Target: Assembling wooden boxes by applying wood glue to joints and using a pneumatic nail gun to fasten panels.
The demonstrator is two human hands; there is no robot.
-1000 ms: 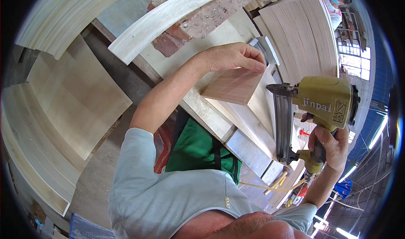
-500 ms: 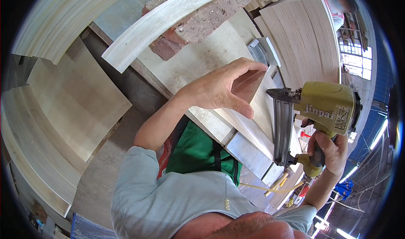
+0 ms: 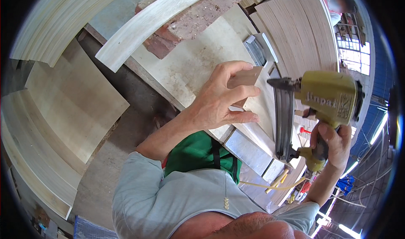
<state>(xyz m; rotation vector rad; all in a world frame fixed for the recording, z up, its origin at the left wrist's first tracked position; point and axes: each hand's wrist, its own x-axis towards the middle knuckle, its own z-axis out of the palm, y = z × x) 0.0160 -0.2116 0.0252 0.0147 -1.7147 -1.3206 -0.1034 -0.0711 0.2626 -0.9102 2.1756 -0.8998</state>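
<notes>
The left hand (image 3: pixel 219 97) is arching over the block (image 3: pixel 245 78) with fingers splayed, probably steadying it by the pale board (image 3: pixel 265 112), though whether it is gripping is unclear. Beyond it, the right hand (image 3: pixel 334 143) is clasping the nailer (image 3: pixel 325 92), seemingly holding it apart from those fingers. Beneath the left hand, the block is showing smooth, straight-edged brown wood, partly hidden.
</notes>
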